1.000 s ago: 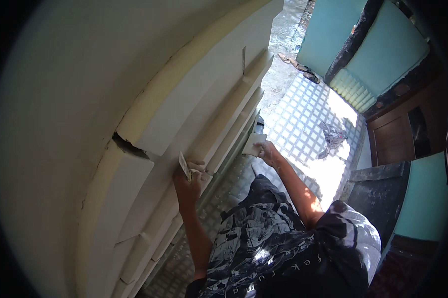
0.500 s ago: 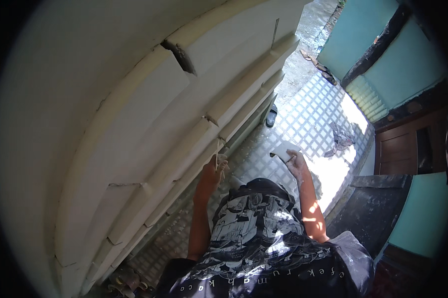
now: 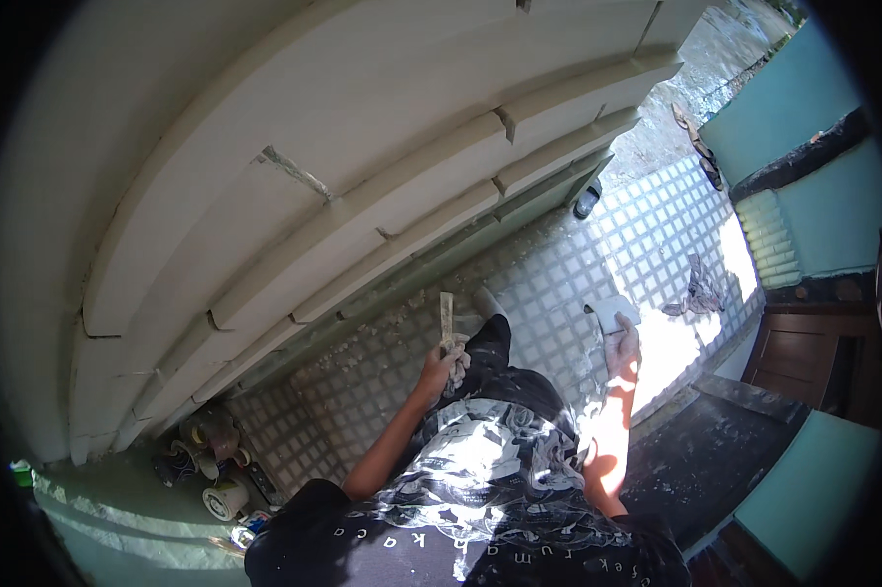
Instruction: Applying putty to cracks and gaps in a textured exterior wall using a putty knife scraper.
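My left hand (image 3: 445, 370) is closed around a narrow, flat, scraper-like strip (image 3: 448, 318), which points away from me and looks smeared with pale material. It is held in front of my body, apart from the ridged wall (image 3: 382, 210). Pale, dusty residue coats the fingers. Over to the right, my right hand (image 3: 624, 354) grips the near edge of a small white plate (image 3: 613, 313). A dark, curved notch or patch shows at the plate's left corner. What lies on the plate's upper face cannot be made out.
The pale wall has stepped ledges with gaps and grooves. A sandal (image 3: 588, 201) and a crumpled cloth (image 3: 697, 291) lie on the checkered tile floor (image 3: 548, 279). A dark bench-like surface (image 3: 710, 460) stands right. Shoes and a white container (image 3: 226, 499) sit lower left.
I have turned, and more of the floor and lower left shows. My left hand, with the strip, has come away from the wall's ledges. My right hand still holds the white plate.
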A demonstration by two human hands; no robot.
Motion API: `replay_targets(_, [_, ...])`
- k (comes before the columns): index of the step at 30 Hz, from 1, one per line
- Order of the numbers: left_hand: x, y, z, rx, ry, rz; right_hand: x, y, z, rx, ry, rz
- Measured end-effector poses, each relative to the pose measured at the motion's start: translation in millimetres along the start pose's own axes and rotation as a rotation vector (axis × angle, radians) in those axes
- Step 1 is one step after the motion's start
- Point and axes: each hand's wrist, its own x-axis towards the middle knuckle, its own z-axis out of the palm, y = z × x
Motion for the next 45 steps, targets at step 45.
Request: replay_targets(45, [-158,148,-369,0.759,0.317,0.859,-166,512,255,-1.948,-1.191,-1.136])
